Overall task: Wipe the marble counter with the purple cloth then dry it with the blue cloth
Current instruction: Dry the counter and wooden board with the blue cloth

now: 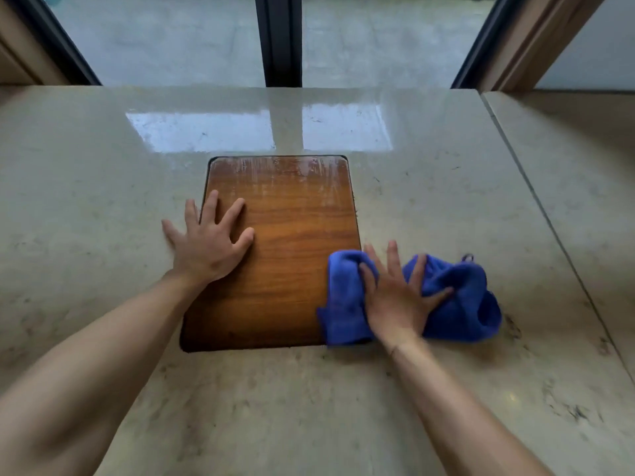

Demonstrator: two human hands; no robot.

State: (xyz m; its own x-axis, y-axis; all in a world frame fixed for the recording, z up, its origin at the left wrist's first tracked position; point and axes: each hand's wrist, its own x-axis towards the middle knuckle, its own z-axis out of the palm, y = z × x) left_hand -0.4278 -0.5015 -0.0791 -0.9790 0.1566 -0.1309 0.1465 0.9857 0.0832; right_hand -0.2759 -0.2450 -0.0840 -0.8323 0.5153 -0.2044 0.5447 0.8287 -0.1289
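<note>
Right hand flat on bunched fuzzy blue cloth | glossy marble counter

A person's right hand presses a bunched blue cloth flat on the marble counter; the left hand rests spread across the inset wooden panel's left edge.

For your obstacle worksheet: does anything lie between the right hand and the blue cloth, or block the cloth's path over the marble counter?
Nothing visible does. The right hand presses flat on the crumpled blue microfibre cloth, which straddles the beige marble counter and the inset brown wooden panel. The left hand rests on the panel's far side.
</note>
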